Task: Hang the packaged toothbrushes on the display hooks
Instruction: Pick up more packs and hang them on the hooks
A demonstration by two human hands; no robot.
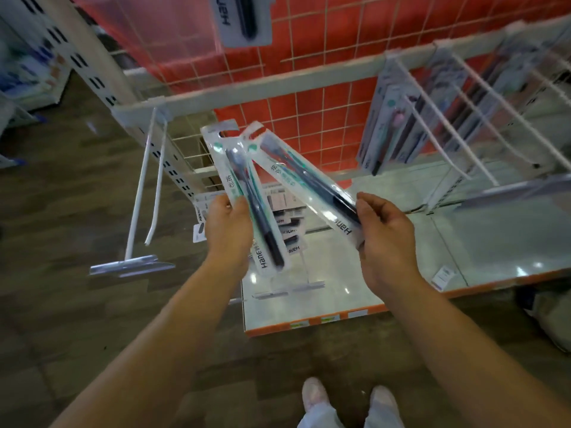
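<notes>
My left hand [228, 227] grips one packaged toothbrush [244, 193], a clear pack with a dark brush and a white card top. My right hand [386, 233] pinches the lower end of a second packaged toothbrush [302, 177]; both packs fan upward with their hang holes near the red grid panel. An empty white display hook [145, 193] with a clear label holder juts out at the left from the cross rail [278, 81]. To the right, more hooks [438, 118] carry hung toothbrush packs [392, 118].
Several more packs [287, 230] lie on the glossy bottom shelf [370, 273] below my hands. Another pack [244, 20] hangs at the top. A perforated upright post [89, 54] stands at left. My shoes [315, 393] are on the dark floor.
</notes>
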